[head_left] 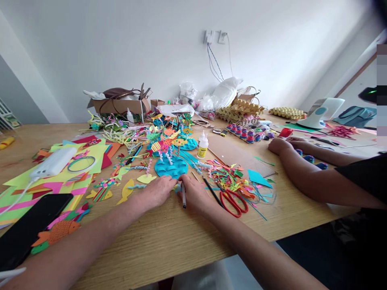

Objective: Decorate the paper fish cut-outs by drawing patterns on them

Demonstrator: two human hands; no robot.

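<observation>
Hands meet at the near middle of the wooden table (181, 241) in the head view, the only one. The left hand (157, 192) lies palm down, its fingers (171, 183) stretched forward and close together, tips touching the near edge of a blue paper disc (171, 167) that carries curled paper strips and coloured paper fish. The right hand (195, 193) rests just beside it, fingers curled around a thin pen (183, 200) that points toward the person, their tips on a small light blue scrap at the disc's edge. Red-handled scissors (234, 201) lie just right of that hand, beside a tangle of coloured paper offcuts (226, 177). A glue bottle (202, 146) stands behind the disc. To the left lie yellow and pink paper sheets (90, 157), a white power bank (54, 163) and a black phone (28, 229). At the right, another person's forearms (305, 177) rest on the table, hands near small blue caps. Egg cartons (242, 109) and a cardboard box (121, 105) stand by the wall.
</observation>
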